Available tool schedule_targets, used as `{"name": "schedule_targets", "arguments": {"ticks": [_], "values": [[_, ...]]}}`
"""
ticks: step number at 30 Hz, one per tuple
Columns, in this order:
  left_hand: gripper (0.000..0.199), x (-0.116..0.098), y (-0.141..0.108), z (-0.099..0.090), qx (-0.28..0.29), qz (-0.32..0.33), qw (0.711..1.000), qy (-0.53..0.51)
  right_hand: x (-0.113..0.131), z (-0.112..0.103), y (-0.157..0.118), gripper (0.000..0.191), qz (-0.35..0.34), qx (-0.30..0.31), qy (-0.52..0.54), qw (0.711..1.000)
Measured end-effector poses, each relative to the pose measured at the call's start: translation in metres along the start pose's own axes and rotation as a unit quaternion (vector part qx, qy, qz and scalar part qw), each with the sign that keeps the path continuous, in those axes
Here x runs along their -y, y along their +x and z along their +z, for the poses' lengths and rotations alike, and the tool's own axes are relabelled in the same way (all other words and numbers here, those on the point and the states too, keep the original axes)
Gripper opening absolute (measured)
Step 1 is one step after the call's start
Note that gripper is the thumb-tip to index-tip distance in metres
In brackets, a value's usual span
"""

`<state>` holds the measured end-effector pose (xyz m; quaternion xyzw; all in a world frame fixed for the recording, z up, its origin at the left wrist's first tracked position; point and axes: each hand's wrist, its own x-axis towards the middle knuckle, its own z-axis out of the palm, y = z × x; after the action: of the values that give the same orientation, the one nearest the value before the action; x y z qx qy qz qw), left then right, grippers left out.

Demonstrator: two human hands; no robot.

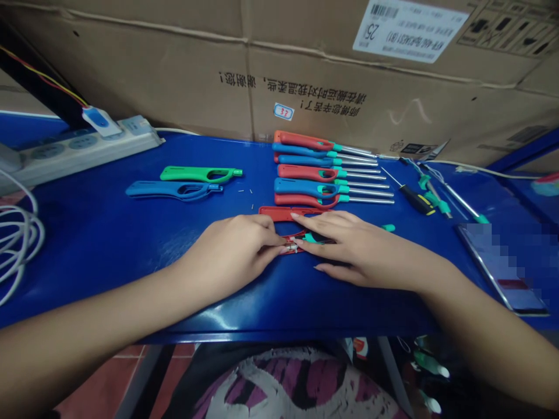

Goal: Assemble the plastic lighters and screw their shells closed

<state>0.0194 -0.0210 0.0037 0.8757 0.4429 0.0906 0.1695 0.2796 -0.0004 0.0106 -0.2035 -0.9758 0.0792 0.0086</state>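
Observation:
An opened red lighter half [290, 249] with small metal and green parts inside lies on the blue table, between my hands. My left hand [238, 247] pinches at its left end, thumb and forefinger closed on a small part there. My right hand [353, 247] rests over its right side with fingers spread, one fingertip touching the inner parts. Just behind lies another red shell [275, 214], partly under my right forefinger. Part of the opened half is hidden by my right hand.
Red and blue lighters [305, 171] are lined up behind my hands. Green [187, 173] and blue [161, 189] shells lie at left, a screwdriver [417, 199] and phone [502, 267] at right. A power strip [78, 148] and a cardboard box [196, 75] stand behind.

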Motion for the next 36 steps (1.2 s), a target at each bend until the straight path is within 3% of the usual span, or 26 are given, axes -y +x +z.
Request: {"name": "schedule_targets", "arguments": {"ticks": [5,13,21,36], "values": [[0.019,0.000,0.002,0.001,-0.023,-0.002,1.000,-0.020,0.001,0.001,-0.003,0.052,0.011,0.018,-0.011,1.000],[0.011,0.009,0.009,0.004,-0.035,0.002,0.992,-0.117,-0.003,0.002,-0.005,0.056,0.013,-0.005,0.065,0.998],[0.014,0.003,0.005,-0.001,-0.029,-0.019,0.997,-0.070,-0.017,-0.006,-0.008,0.024,0.087,-0.099,0.066,0.989],[0.016,0.000,-0.001,0.000,-0.041,-0.004,0.999,0.013,-0.031,-0.023,-0.025,0.010,0.172,0.023,0.125,0.977]]}}
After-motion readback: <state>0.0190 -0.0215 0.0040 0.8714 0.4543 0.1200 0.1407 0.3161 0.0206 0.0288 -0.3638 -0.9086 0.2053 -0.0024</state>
